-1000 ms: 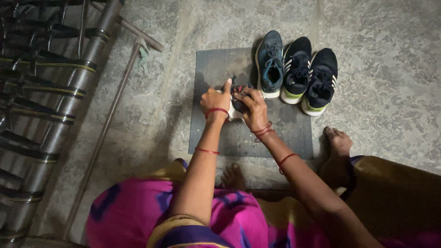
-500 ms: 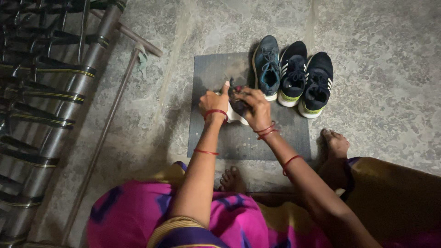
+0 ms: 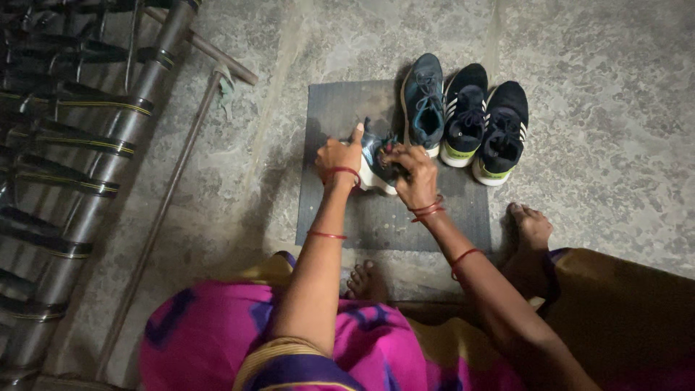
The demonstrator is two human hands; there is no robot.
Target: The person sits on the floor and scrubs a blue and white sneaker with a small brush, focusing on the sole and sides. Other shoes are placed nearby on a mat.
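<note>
Head view, person crouched over a dark rectangular floor mat on a mottled concrete floor. Both hands on one sneaker, dark upper with a white sole, sitting on the mat near its middle, just left of the row of other shoes. Left hand clamped on the near-left side of that sneaker, index finger stuck up straight; looks like it steadies the shoe so it does not slide on the mat. Right hand closed over the top of the sneaker at the lace area, fingers curled in; grip tight on the upper or the laces, cannot tell which, too dark and partly hidden. Red bangles on both wrists.

Three more shoes lined up at the mat's far right corner, toes pointing away: a teal sneaker on the mat, touching a black sneaker with white stripes, and a second black sneaker just beside it, partly off the mat edge. Side by side, soles down, probably parked as a tidy row out of the hands' way.

Left of the mat: a long thin rod lying on the floor, and a metal frame with banded pipes further left. Bare foot right of the mat, another foot at its near edge. Pink and purple garment in the foreground.
</note>
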